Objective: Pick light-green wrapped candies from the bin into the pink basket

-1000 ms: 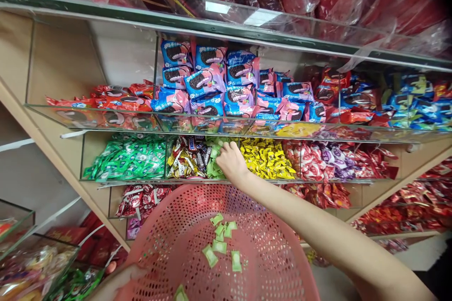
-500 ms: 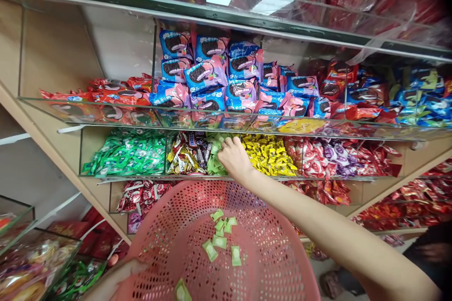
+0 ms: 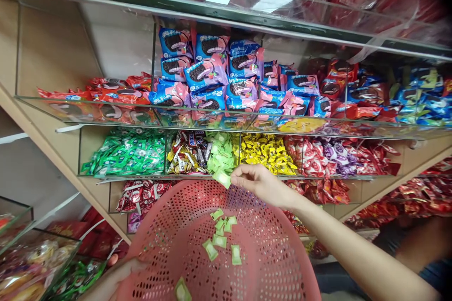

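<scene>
Between thumb and fingertips, my right hand (image 3: 252, 181) pinches a light green wrapped candy (image 3: 222, 179) above the back rim of a pink perforated basket (image 3: 268, 249). Several light green candies (image 3: 219, 241) lie spread over the basket's bottom, and one more is close to its near side. My left hand (image 3: 123, 273) grips the basket's left rim, its fingers partly hidden. Behind the basket, a heap of light green candies (image 3: 221, 150) fills a shelf compartment between chocolate bars (image 3: 197, 150) and yellow candies (image 3: 268, 155).
A glass shelf edge (image 3: 212, 124) runs above the candy row, with blue and pink cookie packs (image 3: 206, 73) on it. Green candies (image 3: 130, 153) lie left, red and purple ones (image 3: 335, 157) right. Part of a person (image 3: 406, 249) shows at lower right.
My right hand has come out of the light green candy heap, moving toward me and slightly right, with a candy between its fingers. The person at lower right has moved further into view.
</scene>
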`<state>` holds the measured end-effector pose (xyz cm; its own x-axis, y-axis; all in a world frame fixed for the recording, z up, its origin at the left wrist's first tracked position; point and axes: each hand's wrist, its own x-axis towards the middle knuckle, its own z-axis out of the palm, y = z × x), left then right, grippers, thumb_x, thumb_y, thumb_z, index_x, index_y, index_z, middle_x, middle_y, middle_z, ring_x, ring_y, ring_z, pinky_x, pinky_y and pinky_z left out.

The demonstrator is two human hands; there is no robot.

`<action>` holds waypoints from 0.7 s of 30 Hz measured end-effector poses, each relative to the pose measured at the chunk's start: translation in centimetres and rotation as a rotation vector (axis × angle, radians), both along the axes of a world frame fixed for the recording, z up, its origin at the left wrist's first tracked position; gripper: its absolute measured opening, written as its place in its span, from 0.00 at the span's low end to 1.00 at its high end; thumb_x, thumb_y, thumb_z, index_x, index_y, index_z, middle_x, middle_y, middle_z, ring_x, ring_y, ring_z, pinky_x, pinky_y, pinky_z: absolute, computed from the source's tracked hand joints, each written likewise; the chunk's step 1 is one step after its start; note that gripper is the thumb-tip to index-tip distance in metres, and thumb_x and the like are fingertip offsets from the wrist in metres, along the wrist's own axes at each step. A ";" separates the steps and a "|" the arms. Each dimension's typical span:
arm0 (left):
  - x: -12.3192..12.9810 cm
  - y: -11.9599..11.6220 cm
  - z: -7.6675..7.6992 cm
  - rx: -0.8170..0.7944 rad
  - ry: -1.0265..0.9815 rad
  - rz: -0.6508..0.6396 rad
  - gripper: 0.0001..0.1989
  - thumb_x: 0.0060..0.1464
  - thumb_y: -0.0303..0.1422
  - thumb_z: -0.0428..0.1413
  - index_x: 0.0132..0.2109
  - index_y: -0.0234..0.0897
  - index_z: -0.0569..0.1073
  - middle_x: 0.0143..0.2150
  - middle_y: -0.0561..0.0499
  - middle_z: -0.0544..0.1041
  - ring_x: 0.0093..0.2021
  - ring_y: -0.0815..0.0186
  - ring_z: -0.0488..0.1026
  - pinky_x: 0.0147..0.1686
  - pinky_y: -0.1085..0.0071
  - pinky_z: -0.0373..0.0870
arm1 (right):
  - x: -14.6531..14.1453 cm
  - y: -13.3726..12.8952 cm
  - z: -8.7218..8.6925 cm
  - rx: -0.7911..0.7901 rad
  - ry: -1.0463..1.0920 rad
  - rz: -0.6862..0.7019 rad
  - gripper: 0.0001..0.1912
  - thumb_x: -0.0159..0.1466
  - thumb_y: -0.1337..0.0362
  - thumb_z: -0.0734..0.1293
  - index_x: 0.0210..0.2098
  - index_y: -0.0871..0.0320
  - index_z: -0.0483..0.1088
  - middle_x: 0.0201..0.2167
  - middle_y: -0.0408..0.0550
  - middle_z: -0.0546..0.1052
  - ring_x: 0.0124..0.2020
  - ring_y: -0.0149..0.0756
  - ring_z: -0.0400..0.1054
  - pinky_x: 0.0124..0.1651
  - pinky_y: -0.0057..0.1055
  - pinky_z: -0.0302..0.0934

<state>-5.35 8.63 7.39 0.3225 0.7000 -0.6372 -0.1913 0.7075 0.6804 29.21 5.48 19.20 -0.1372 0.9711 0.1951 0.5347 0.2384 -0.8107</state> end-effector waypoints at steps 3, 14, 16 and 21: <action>-0.2 0.0 -0.3 0.008 -0.007 -0.014 0.16 0.56 0.35 0.52 0.51 0.35 0.68 0.49 0.45 0.71 0.43 0.60 0.71 0.39 0.59 0.70 | 0.1 -0.8 -2.4 -0.102 -0.012 0.072 0.09 0.60 0.62 0.63 0.30 0.61 0.72 0.24 0.42 0.69 0.25 0.28 0.58 0.28 0.27 0.54; -0.3 0.4 -0.7 0.079 -0.053 -0.134 0.08 0.49 0.33 0.57 0.25 0.36 0.73 0.25 0.52 0.77 0.37 0.58 0.74 0.45 0.58 0.67 | 1.2 1.0 -13.3 -0.218 -0.388 0.016 0.09 0.56 0.72 0.60 0.25 0.62 0.72 0.21 0.43 0.71 0.23 0.28 0.60 0.27 0.25 0.53; -0.2 0.5 -0.6 0.097 -0.050 -0.156 0.05 0.44 0.30 0.58 0.22 0.38 0.73 0.23 0.53 0.78 0.40 0.53 0.74 0.49 0.56 0.64 | 1.2 1.6 -13.8 -0.223 -0.403 0.009 0.09 0.56 0.72 0.61 0.26 0.62 0.73 0.21 0.43 0.72 0.24 0.29 0.61 0.27 0.25 0.53; 0.1 0.4 -0.1 0.128 -0.040 -0.203 0.03 0.37 0.28 0.60 0.25 0.36 0.77 0.27 0.50 0.80 0.46 0.47 0.72 0.54 0.53 0.59 | 1.1 2.6 -13.7 -0.242 -0.434 0.028 0.09 0.55 0.72 0.62 0.30 0.63 0.75 0.24 0.45 0.75 0.26 0.31 0.65 0.28 0.25 0.55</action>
<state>-5.24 8.99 7.24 0.4881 0.6923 -0.5315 -0.0825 0.6428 0.7616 30.32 8.11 5.47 -0.1825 0.9763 -0.1162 0.8313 0.0901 -0.5484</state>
